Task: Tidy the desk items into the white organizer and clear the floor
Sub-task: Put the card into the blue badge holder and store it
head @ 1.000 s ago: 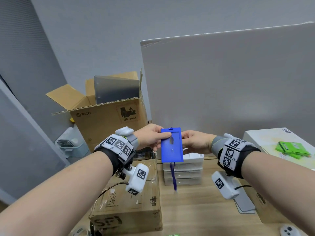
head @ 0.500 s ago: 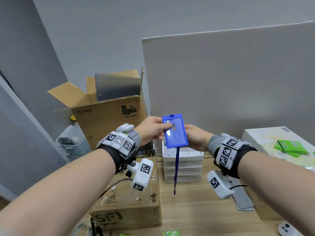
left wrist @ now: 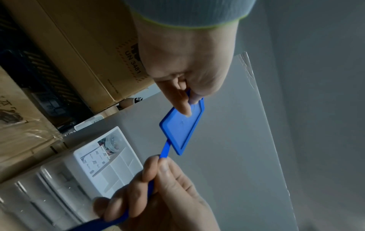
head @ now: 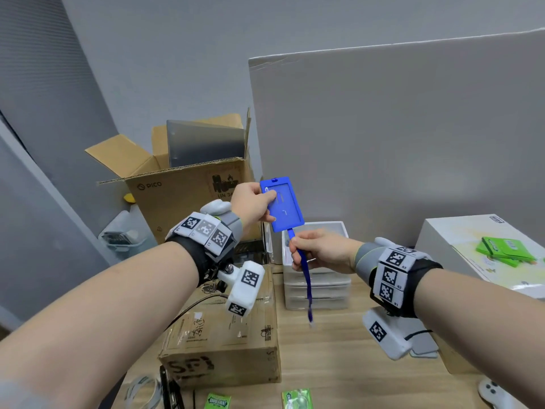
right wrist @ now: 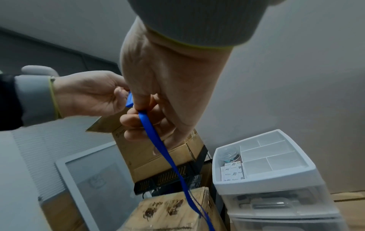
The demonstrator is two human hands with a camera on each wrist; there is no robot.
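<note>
A blue badge holder (head: 283, 205) is held up above the desk, and my left hand (head: 256, 205) pinches its left edge between thumb and fingers. Its blue lanyard (head: 306, 278) hangs down from the lower end. My right hand (head: 317, 250) pinches the lanyard just below the holder, as the left wrist view shows at the strap (left wrist: 165, 150). In the right wrist view the strap (right wrist: 158, 143) runs down from my curled fingers. The white organizer (head: 317, 278), a stack of drawers with a divided top tray (right wrist: 262, 154), stands right behind and below my hands.
An open Pico cardboard box (head: 188, 190) stands at the back left, a flat taped carton (head: 224, 335) in front of it. A white board (head: 398, 137) leans behind the organizer. A white box (head: 472, 249) with green packets (head: 505, 250) is at right. Gum packs (head: 217, 402) lie near the front edge.
My right hand left the holder's right edge and slid down to pinch the lanyard below it. The left hand kept the holder and tilted it.
</note>
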